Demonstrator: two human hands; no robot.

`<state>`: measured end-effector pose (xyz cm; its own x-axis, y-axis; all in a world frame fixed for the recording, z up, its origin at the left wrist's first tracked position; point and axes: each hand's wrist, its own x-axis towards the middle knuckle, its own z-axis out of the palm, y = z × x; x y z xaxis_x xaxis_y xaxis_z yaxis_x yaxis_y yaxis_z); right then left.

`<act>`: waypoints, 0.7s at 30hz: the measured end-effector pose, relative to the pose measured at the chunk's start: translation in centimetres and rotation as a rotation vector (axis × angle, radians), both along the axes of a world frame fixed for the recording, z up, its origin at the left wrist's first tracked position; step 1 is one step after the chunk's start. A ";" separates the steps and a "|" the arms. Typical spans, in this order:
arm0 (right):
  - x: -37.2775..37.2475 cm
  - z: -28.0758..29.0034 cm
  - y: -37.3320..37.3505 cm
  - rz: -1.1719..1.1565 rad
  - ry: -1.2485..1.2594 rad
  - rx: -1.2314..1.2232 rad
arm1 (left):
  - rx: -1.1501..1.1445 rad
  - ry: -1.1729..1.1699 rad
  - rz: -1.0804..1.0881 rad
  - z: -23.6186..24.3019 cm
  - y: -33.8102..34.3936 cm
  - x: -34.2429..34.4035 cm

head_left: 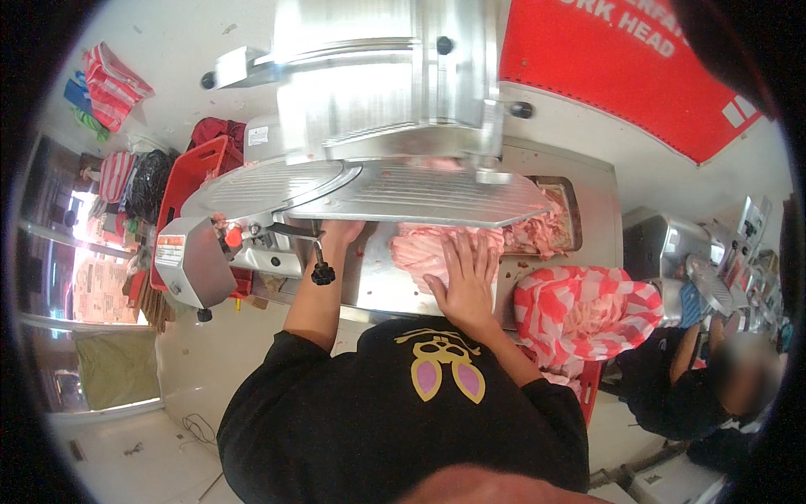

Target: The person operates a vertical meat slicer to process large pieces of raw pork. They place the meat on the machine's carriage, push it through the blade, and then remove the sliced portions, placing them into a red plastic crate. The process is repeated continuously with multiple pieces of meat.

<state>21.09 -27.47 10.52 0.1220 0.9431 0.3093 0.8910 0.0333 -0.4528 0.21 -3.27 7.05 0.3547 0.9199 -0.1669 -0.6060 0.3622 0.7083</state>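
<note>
Head view. Nearest the camera is the person's black shirt (403,412), with a yellow and pink emblem on the chest. Above it, both forearms extend toward the meat slicer (378,126), the reference point for all positions below.

The right hand (464,277) lies flat, fingers (470,252) spread open, palm down on the stack of pink sliced meat (420,248). The stack rests on the steel surface (378,286) just below the slicer's ribbed receiving plate (420,197). The left hand (340,231) reaches under that plate's lower edge; its fingers are hidden, so their state cannot be told. A black knob (323,273) hangs just beside the left wrist.

To the right of the slicer, a metal tray (564,220) holds more sliced meat. A red-and-white checked bag (583,311) lies below the tray.

Hazard assessment: the left hand is close to the blade zone; a slip on the wet steel could bring the fingers into contact. Uneven pressure from the right hand could push slices off the stack.
</note>
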 end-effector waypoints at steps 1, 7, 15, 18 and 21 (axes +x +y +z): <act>0.0 -0.2 0.0 -0.002 0.006 0.008 | -0.045 0.007 0.027 -0.2 0.2 -0.1; 0.1 -0.2 0.0 0.011 -0.006 -0.025 | 0.052 0.041 0.061 1.1 -0.2 0.8; 0.1 -0.2 0.0 -0.002 -0.016 -0.028 | -0.016 -0.137 0.033 -0.5 0.8 1.4; 0.1 -0.1 -0.1 -0.007 -0.030 -0.034 | -0.006 -0.092 0.059 0.0 0.9 2.1; 0.1 -0.2 0.0 -0.008 -0.043 -0.019 | 0.005 0.056 0.129 0.4 0.6 2.3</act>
